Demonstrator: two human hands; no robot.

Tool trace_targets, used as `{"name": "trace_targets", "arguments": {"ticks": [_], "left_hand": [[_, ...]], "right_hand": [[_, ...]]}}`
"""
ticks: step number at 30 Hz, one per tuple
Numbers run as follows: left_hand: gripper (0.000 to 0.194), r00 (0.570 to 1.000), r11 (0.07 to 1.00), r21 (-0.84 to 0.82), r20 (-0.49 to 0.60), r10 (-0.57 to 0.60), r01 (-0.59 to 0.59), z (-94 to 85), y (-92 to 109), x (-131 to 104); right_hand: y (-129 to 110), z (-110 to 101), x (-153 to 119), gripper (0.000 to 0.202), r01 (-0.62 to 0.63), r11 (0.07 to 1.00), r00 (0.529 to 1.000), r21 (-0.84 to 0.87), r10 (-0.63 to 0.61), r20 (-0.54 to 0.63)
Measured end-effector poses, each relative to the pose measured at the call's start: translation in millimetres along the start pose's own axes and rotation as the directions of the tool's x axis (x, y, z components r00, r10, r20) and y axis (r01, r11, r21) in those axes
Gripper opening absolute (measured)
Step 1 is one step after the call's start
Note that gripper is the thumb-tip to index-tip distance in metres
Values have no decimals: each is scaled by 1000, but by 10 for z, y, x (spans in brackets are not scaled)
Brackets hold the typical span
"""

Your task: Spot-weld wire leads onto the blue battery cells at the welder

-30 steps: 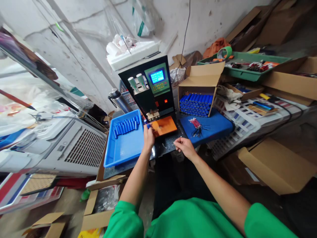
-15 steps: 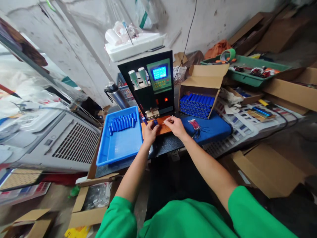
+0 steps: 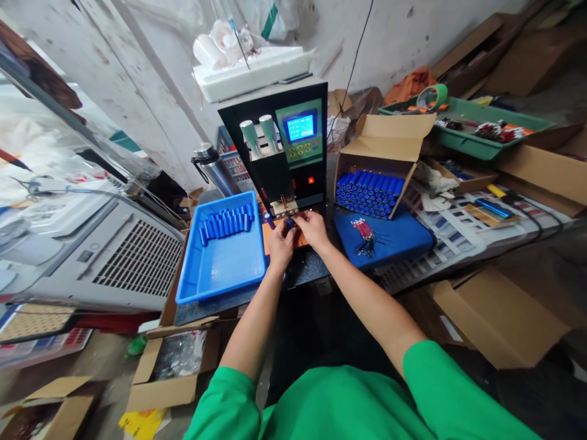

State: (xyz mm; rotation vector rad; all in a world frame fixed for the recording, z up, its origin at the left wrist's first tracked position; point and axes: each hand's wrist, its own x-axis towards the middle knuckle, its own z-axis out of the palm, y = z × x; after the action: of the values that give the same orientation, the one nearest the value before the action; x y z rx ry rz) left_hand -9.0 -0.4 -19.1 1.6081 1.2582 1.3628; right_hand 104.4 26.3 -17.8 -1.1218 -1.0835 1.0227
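Two bare hands nearly meet: the left hand [image 3: 280, 245] grips a small, shiny blue cylinder [image 3: 290, 223], mostly covered by fingers; the right hand [image 3: 313, 230] has its fingertips close beside it, and whether they pinch anything cannot be told. The hands partly hide a flat orange plate [image 3: 271, 243] below a boxy black machine [image 3: 270, 178] whose lit screen text is illegible. Left, a shallow blue plastic tray [image 3: 222, 263] holds similar cylinders; right, an open brown cardboard box [image 3: 387, 133] holds more, the deeper ones hidden.

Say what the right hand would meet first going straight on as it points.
Probably the pale electrode block of the spot welder, just ahead of the right hand. The blue cylindrical cell in the left hand lies near that line too; depth is unclear.
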Motion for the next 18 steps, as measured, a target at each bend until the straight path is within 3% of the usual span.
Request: {"name": "trace_targets", "arguments": {"ticks": [18], "left_hand": [[27,1000,998,56,-2,-2,2,-7,14,-12]], "right_hand": [[-117,-28,-40,20,16,994,1000,-110,-15,3]]}}
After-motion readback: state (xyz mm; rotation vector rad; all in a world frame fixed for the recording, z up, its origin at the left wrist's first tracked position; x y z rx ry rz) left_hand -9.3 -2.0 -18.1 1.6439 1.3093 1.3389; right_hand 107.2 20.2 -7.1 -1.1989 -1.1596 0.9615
